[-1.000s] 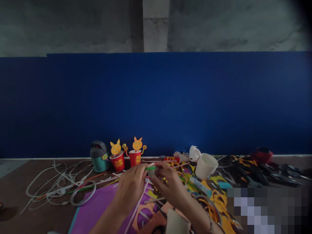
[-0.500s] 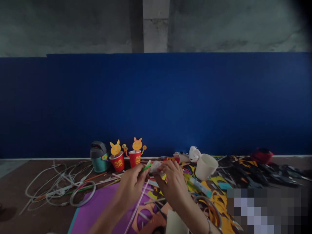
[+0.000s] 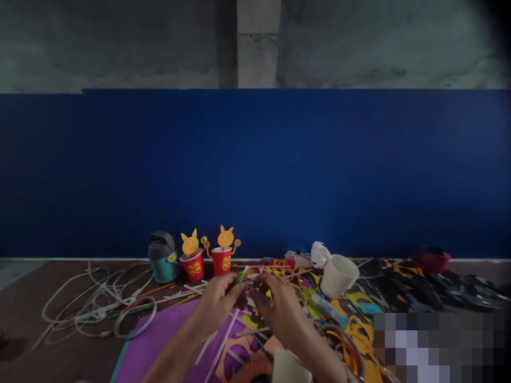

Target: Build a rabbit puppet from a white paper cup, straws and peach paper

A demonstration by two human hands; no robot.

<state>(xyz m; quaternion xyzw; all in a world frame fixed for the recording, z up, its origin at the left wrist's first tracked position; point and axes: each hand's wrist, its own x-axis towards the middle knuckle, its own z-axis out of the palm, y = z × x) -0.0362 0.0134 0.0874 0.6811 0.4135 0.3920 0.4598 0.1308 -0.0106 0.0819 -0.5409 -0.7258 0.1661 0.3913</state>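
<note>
My left hand (image 3: pixel 221 298) is closed around a slim green straw (image 3: pixel 242 275), whose pale end sticks up past the fingers. Close to its right is my right hand (image 3: pixel 275 300), fingers curled and a gap showing between thumb and fingertips; I see nothing held there. Under my left wrist lies a purple sheet (image 3: pixel 159 335). White straws (image 3: pixel 225 340) rest on it. Behind the hands stand two red paper cups, one on the left (image 3: pixel 192 266) and one on the right (image 3: pixel 222 261), each topped by an orange cat-eared paper face.
A teal lidded container (image 3: pixel 163 260) and tangled white cable (image 3: pixel 91 303) are on the left. To the right are a white cup (image 3: pixel 339 275), crumpled white paper (image 3: pixel 320 254), yellow-orange paper scraps (image 3: pixel 359 335) and dark tools (image 3: pixel 423 287). A blue panel (image 3: pixel 279 175) rises behind the table.
The clear, crumpled-looking piece at my right fingertips no longer shows. My right hand has drawn slightly down, its fingers more curled. The green straw stays in my left hand, tilted more upright.
</note>
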